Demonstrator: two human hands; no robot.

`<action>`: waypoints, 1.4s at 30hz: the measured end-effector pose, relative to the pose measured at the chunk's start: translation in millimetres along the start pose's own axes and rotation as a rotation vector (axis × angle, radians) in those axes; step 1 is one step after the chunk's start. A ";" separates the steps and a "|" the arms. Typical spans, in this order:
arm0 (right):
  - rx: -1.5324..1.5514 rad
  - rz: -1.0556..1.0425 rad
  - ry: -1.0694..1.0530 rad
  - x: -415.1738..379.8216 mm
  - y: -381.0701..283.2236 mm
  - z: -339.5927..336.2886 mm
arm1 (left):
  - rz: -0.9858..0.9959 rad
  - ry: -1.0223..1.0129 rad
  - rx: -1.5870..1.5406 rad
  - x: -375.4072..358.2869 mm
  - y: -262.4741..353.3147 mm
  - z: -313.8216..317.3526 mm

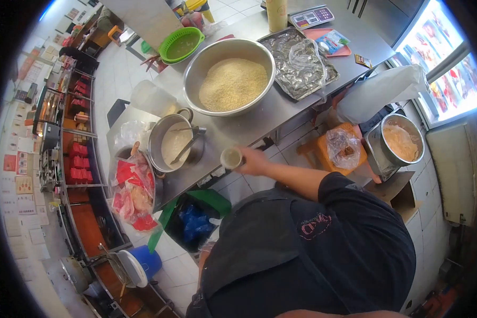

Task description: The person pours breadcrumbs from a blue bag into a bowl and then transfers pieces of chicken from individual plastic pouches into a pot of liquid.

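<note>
My right hand [255, 162] is wrapped round a small cup [231, 158] and holds it by the front edge of the steel table [214, 135]. The cup's mouth faces up towards me; what is inside cannot be made out. Left of the cup stands a steel pot [156, 139] with pale batter-like liquid and a metal utensil [188, 146] in it. Behind the cup, a large steel bowl [267, 79] is heaped with yellowish crumbs [233, 85]. Only a sliver of my left arm or hand [205, 253] shows beside my apron; its fingers are hidden.
Plastic-wrapped raw meat [132, 185] lies at the table's left end. A foil-lined tray [297, 61], a green basket [181, 45] and a scale [311, 17] stand farther back. Below are a bin with a blue bag [196, 220], an orange stool [323, 153] and another bowl [403, 139].
</note>
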State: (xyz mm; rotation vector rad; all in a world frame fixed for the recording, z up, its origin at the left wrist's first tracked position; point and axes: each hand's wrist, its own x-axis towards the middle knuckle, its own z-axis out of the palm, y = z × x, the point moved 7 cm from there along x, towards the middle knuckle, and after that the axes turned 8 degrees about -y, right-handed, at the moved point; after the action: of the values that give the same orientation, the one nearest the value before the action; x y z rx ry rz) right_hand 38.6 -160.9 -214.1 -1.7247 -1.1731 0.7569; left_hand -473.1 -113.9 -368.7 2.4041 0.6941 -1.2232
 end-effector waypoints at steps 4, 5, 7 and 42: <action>-0.060 -0.150 -0.382 -9.4 -65.4 20.6 | 0.037 0.042 0.046 17.2 1.0 -16.7; -0.052 -0.216 -0.438 -10.5 -84.4 19.0 | 0.047 0.053 0.050 22.4 -0.6 -20.7; -0.045 -0.322 -0.505 -12.5 -125.3 5.4 | 0.063 0.076 0.072 29.5 2.5 -30.6; -0.445 -1.362 0.475 -154.3 -445.1 -274.2 | 0.033 0.028 -0.035 107.7 16.0 -103.0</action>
State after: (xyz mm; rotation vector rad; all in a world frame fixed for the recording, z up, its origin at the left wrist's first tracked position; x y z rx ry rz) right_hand 42.1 -326.0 305.4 -0.9045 -1.8119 -0.7295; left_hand -342.8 -45.8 -397.8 2.3989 0.6754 -1.1565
